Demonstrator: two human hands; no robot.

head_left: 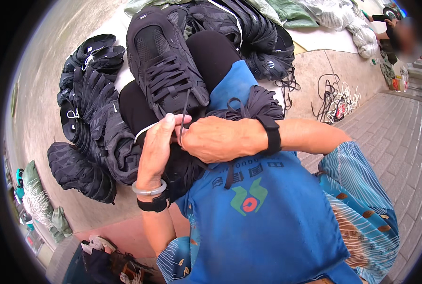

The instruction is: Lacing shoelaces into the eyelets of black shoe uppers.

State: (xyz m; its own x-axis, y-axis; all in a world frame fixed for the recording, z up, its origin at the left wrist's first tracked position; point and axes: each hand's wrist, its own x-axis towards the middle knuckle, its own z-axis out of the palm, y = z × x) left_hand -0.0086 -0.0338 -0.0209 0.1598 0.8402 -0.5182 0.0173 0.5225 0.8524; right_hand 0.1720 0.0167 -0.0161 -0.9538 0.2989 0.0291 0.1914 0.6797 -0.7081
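Left hand (158, 144): fingers nearly straight, tips beside the lace; whether they grip it cannot be told.
Black shoe (159, 59): rests on the wearer's knees (214, 52).
Dark lace (186, 102): runs from shoe to hands.
Right hand (225, 138): curled, apparently pinching the lace.
Likely faults: shoe tips if pulled unevenly; lace slips from a loose pinch.
Floor (40, 113), left: pale, bearing shoe rows (95, 92).
Floor, right: loose laces (338, 97), grey paving (390, 137), seated person (393, 40).

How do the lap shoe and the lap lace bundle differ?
Size: the shoe looks bigger than the lace bundle.
Form: the shoe is one shaped body; the lace bundle is many strands.
Position: the shoe is left of the lace bundle.
Both are dark.
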